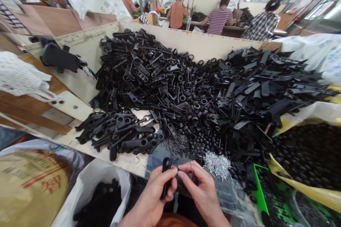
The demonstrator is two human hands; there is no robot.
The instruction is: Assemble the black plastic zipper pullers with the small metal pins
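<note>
My left hand [156,193] is wrapped around a black plastic handle-like part [166,164] with a rounded, ringed upper end. My right hand [201,188] is closed in a pinch, its fingertips meeting the left thumb. Whatever lies between those fingertips is too small to name. A thin rod [191,166] sticks up by the right fingers. Close beyond the hands lie a pile of short silver pins [217,165], tiny dark metal pieces [177,145] and round black balls [210,141]. Finished-looking black parts with rings [128,133] are heaped to the left.
Black plastic pieces [144,64] and flat black blades [255,88] fill the walled bench. A white phone [73,105] lies left. A white sack [87,181], a green tray [259,188] and a bag of black balls [311,149] flank me. Several people sit at the back.
</note>
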